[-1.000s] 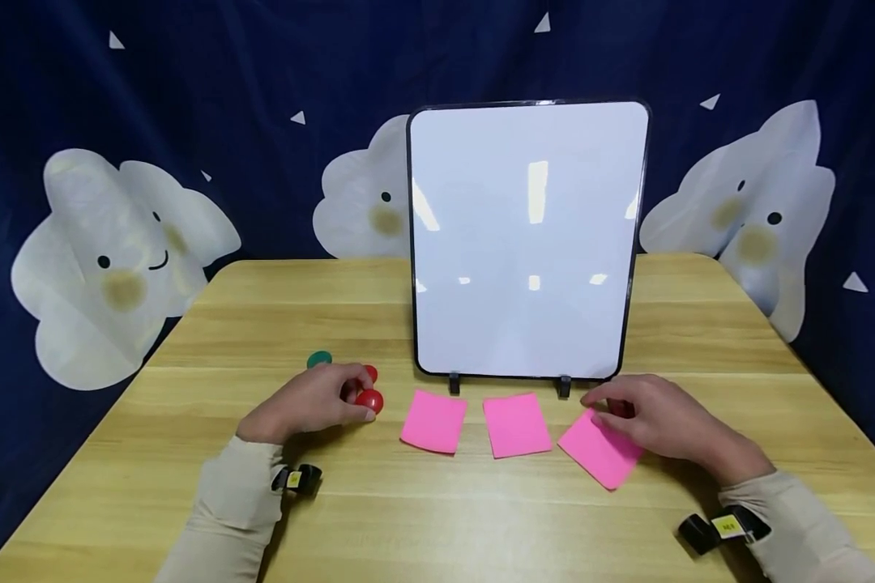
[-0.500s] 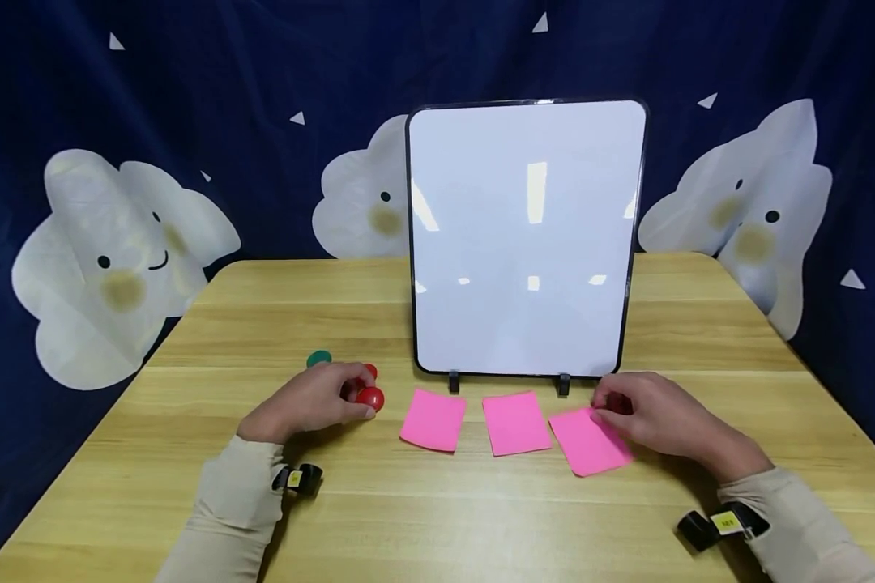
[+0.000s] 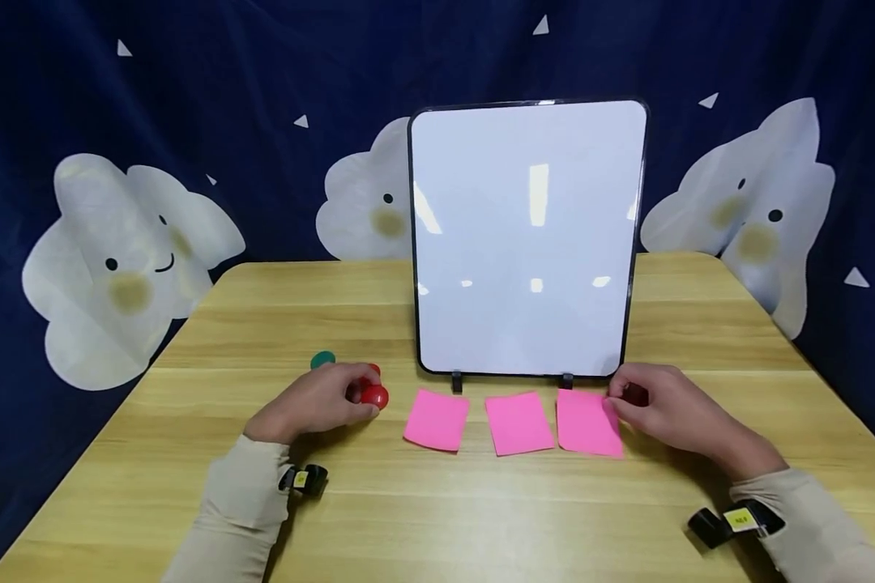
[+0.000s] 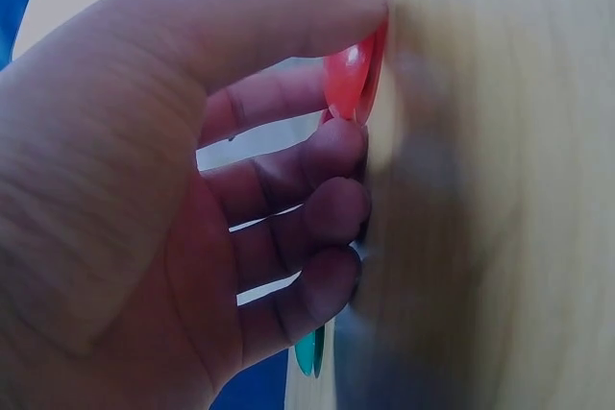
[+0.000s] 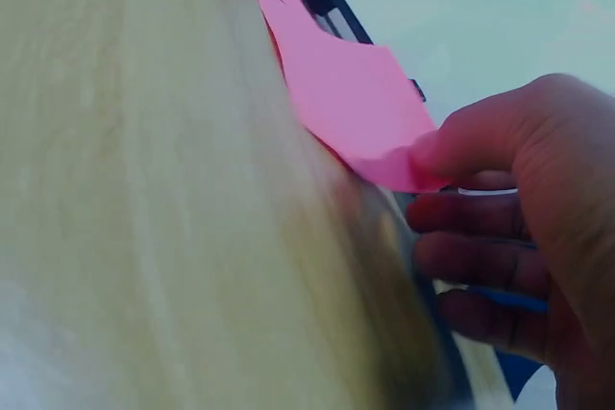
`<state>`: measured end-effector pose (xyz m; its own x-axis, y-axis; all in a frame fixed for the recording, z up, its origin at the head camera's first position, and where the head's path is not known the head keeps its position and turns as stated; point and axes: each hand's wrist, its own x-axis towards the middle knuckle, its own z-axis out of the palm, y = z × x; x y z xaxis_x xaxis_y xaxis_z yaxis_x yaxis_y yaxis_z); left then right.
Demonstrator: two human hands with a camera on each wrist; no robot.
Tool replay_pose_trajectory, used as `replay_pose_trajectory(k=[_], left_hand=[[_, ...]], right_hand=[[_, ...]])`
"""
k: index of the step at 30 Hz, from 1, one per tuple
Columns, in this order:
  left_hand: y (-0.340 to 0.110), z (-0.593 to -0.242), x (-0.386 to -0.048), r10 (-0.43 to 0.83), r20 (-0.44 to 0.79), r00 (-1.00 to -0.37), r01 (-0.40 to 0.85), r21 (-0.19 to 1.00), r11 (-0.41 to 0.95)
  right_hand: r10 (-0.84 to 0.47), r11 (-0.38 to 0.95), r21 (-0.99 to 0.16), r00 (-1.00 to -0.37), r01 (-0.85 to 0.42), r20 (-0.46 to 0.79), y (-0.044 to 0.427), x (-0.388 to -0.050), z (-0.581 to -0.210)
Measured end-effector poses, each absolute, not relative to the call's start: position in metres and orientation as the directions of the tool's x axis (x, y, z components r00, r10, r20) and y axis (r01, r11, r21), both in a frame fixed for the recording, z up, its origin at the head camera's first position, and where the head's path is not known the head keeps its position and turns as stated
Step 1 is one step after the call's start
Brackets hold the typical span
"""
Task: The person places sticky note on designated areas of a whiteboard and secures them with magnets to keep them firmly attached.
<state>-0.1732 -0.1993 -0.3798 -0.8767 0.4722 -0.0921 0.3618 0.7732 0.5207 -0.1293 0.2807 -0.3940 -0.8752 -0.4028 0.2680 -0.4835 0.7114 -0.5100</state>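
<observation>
Wood-grained table [image 3: 481,518] bears pink notes [image 3: 519,423], a navy curtain [image 3: 437,48] behind.

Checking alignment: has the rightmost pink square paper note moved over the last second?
Yes: in the head view, the rightmost note has moved leftward and closer to the black-framed rectangular whiteboard, turning squarer to it.

Hands [image 3: 315,402] [image 3: 674,411] flank 3 pink notes [image 3: 436,421] [image 3: 519,424] [image 3: 588,423] before a standing whiteboard [image 3: 525,235].

pink note [image 3: 589,423]: matt paper | whiteboard [image 3: 506,251]: glossy (bright reflections) | red disc [image 3: 376,397]: shiny plastic | table [image 3: 496,518]: smooth woodgrain
</observation>
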Motion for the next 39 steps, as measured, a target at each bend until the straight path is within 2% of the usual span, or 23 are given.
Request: replay_pose_trajectory(k=[5,16,29,39], left_hand=[[-0.200,-0.381,-0.175,0.479,-0.081,-0.874,0.381,0.499,0.779],[-0.198,-0.382,-0.173,0.468,-0.105,-0.877,0.352,0.522,0.777],[-0.203,-0.381,-0.176,0.491,-0.094,-0.866,0.379,0.518,0.767],[-0.203,-0.384,-0.176,0.490,-0.084,-0.867,0.365,0.563,0.742]], right_hand=[[-0.354,0.675,-0.532,-0.857,-0.512,0.376,0.278,-0.130,-0.402],[-0.288,0.627,-0.562,-0.831,-0.540,0.477,0.277,-0.132,-0.402],[-0.350,0.649,-0.515,-0.821,-0.560,0.452,0.277,-0.140,-0.380],[-0.383,0.632,-0.490,-0.791,-0.601,0.477,0.272,-0.158,-0.361]])
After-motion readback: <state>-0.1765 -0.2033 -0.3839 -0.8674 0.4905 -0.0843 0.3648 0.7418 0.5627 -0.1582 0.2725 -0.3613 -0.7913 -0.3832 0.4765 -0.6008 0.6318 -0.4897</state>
